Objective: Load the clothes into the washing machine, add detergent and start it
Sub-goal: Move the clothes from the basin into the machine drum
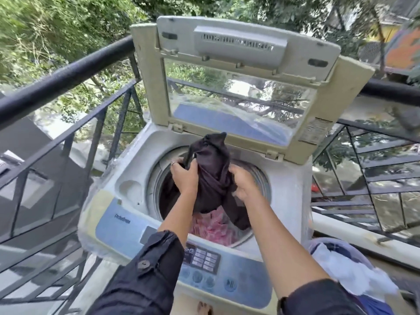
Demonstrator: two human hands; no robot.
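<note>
A top-loading washing machine (127,178) stands in front of me with its lid (238,87) raised upright. Both hands hold a dark garment (212,169) over the round drum opening. My left hand (184,176) grips its left side and my right hand (242,180) grips its right side. The garment's lower end hangs down into the drum. A pink patterned cloth (213,226) lies inside the drum beneath it. The blue control panel (204,260) with buttons runs along the machine's near edge, under my forearms.
A basket (345,273) with white and blue clothes sits at the lower right beside the machine. A black metal railing (68,73) runs along the left and behind; trees lie beyond. A recessed compartment (130,189) sits left of the drum.
</note>
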